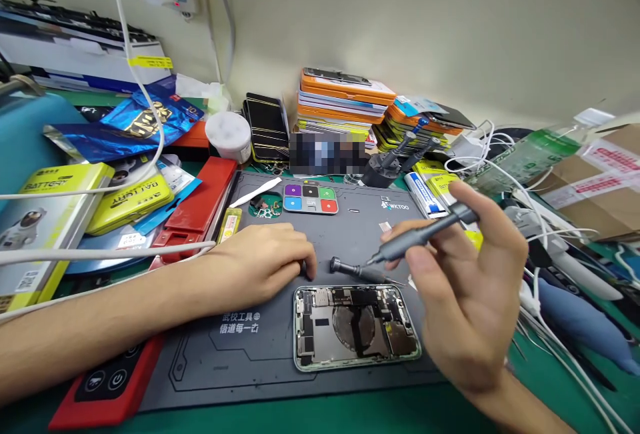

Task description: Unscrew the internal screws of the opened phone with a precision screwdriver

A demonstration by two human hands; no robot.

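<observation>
My right hand (465, 301) is closed round a grey screwdriver (415, 237), its cap end against my index finger and its tip angled down to the left. Below that tip, a second dark screwdriver (355, 269) lies on the grey mat (260, 367). My left hand (267, 257) rests on the mat with its fingers curled down. A small dark thing shows at its fingertips, too hidden to name. Between my hands, nearer to me, lies an opened phone (323, 337) with its inner boards and a round coil exposed.
A coloured parts tray (310, 199) and a white pry tool (256, 192) lie at the mat's far side. Behind stand a screwdriver holder (380, 171) and stacked boxes (345, 101). Yellow battery boxes (133, 201) crowd the left; white cables (537, 234) tangle at right.
</observation>
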